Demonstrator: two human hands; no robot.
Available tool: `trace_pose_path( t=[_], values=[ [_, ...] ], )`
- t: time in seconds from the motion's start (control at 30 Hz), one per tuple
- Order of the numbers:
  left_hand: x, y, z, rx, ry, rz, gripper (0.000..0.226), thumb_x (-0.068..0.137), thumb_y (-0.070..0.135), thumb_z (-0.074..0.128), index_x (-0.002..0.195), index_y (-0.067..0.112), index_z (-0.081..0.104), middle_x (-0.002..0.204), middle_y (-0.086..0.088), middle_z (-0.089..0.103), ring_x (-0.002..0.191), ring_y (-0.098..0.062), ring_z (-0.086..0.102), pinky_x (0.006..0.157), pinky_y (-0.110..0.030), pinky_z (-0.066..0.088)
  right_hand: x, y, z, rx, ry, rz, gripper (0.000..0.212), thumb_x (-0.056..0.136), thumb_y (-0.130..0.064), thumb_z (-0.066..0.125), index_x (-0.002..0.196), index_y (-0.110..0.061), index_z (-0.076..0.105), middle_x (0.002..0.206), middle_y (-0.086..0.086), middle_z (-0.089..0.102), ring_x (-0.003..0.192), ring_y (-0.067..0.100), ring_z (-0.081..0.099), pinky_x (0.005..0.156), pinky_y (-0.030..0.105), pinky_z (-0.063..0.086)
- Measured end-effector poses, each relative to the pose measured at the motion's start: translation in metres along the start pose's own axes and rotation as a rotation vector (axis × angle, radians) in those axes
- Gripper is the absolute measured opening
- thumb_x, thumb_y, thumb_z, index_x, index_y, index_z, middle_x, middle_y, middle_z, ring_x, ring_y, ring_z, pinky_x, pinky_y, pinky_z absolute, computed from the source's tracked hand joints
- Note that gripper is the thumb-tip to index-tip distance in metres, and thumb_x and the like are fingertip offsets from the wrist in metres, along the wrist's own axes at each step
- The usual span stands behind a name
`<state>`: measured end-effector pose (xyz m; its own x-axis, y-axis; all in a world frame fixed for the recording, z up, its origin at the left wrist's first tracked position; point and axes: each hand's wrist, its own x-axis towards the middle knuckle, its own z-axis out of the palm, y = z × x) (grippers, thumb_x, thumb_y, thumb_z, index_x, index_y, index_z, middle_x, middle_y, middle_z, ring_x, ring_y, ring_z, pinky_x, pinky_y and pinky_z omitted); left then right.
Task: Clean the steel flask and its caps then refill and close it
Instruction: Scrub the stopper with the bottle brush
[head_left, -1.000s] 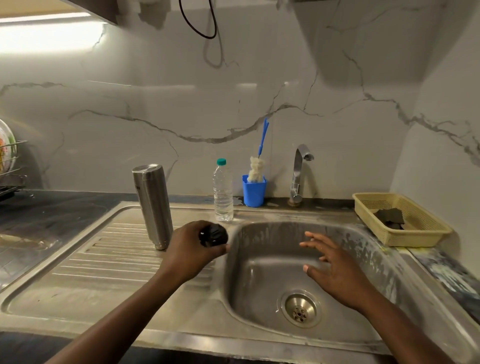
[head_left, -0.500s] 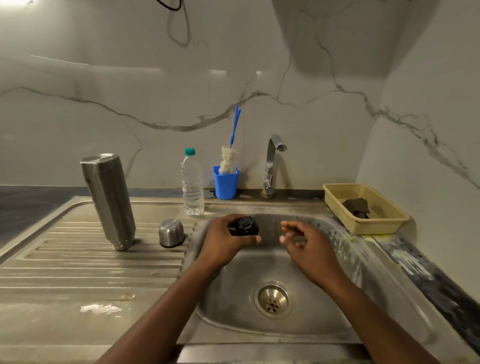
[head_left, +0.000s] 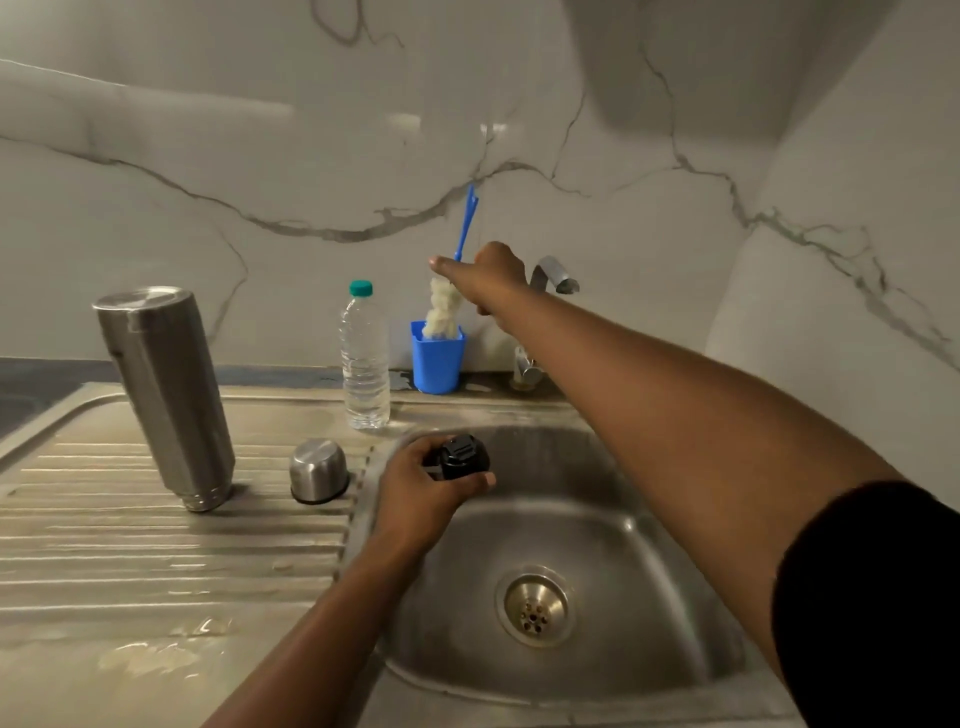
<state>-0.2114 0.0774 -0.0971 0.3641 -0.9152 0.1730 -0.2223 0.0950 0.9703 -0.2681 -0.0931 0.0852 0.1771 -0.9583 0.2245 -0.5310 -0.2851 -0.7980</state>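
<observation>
Left grip (head_left: 421, 493) is curled round a small black inner cap (head_left: 460, 457), held above the left edge of the sink (head_left: 597, 519) with the cap's top turned up toward the camera. Right grip (head_left: 485, 278) is closed round the blue handle of a bottle brush (head_left: 441, 306) at the back wall. From the left: the steel flask (head_left: 166, 395) stands on the ribbed steel surface (head_left: 156, 561), apparently mouth down. Its long axis is near upright and its upper end leans left in this wide view. Just right of it sits the steel outer cap (head_left: 318, 470), rim down, apart from the flask. Behind stands a clear water bottle (head_left: 365, 358) with a green top, then a blue cup (head_left: 437, 361) holding the brush. The brush stands near upright, handle pointing up, and the foot of its pale head is still inside the cup. Right of the brush is the tap (head_left: 553, 273), with no water seen running. Half a second ago the right hand was empty, just beside the left over the basin. It has since reached back and taken the brush. That suggests scrubbing of the inner cap comes next, with flask cleaning, refill and closing seemingly still to do.
</observation>
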Motion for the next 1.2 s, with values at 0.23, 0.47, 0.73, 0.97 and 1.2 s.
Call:
trace_pose_path(
  t=[0.23,0.47,0.73,0.97,1.2],
  values=[
    [0.004,-0.007,-0.001,-0.074,0.059,-0.057,0.059,0.068,0.014,0.098,0.116,0.026,0.066,0.105,0.009,0.075,0.094,-0.003,0.072,0.068,-0.009,0.052,0.038,0.003,0.018,-0.068,0.03,-0.006,0.033,0.099,-0.035,0.065,0.12,-0.009,0.063,0.115,0.007,0.069,0.093,0.024,0.069,0.082,0.034,0.062],
    [0.005,-0.007,0.0,-0.105,0.067,-0.061,0.055,0.067,0.015,0.099,0.112,0.023,0.068,0.103,0.005,0.078,0.096,-0.01,0.075,0.082,-0.025,0.057,0.05,-0.012,-0.008,0.023,0.108,-0.065,0.027,0.094,-0.026,0.067,0.111,-0.005,0.067,0.106,0.012,0.074,0.089,0.028,0.076,0.078,0.042,0.066],
    [-0.001,-0.002,0.001,-0.154,0.068,-0.044,0.046,0.072,0.014,0.096,0.103,0.033,0.068,0.099,0.007,0.079,0.097,-0.01,0.075,0.086,-0.03,0.059,-0.008,-0.035,-0.081,0.137,0.126,-0.208,0.022,0.096,-0.018,0.07,0.101,0.003,0.073,0.077,0.011,0.074,0.054,0.013,0.068,0.059,0.024,0.061],
    [-0.001,-0.001,-0.002,-0.239,0.095,-0.111,0.046,0.078,0.013,0.092,0.115,0.03,0.069,0.103,0.003,0.081,0.1,-0.016,0.077,0.099,-0.048,0.06,-0.097,0.027,-0.123,0.355,0.146,-0.247,0.018,0.101,-0.022,0.067,0.099,-0.008,0.079,0.081,0.009,0.077,0.07,0.018,0.072,0.074,0.032,0.065],
    [-0.003,0.004,-0.008,-0.282,0.124,-0.121,0.048,0.085,0.006,0.086,0.123,0.028,0.067,0.1,0.007,0.076,0.098,-0.013,0.075,0.089,-0.037,0.063,-0.154,0.158,-0.104,0.718,0.103,-0.087,0.019,0.102,-0.013,0.062,0.104,-0.003,0.078,0.081,0.013,0.073,0.071,0.021,0.064,0.065,0.024,0.058]
  ],
)
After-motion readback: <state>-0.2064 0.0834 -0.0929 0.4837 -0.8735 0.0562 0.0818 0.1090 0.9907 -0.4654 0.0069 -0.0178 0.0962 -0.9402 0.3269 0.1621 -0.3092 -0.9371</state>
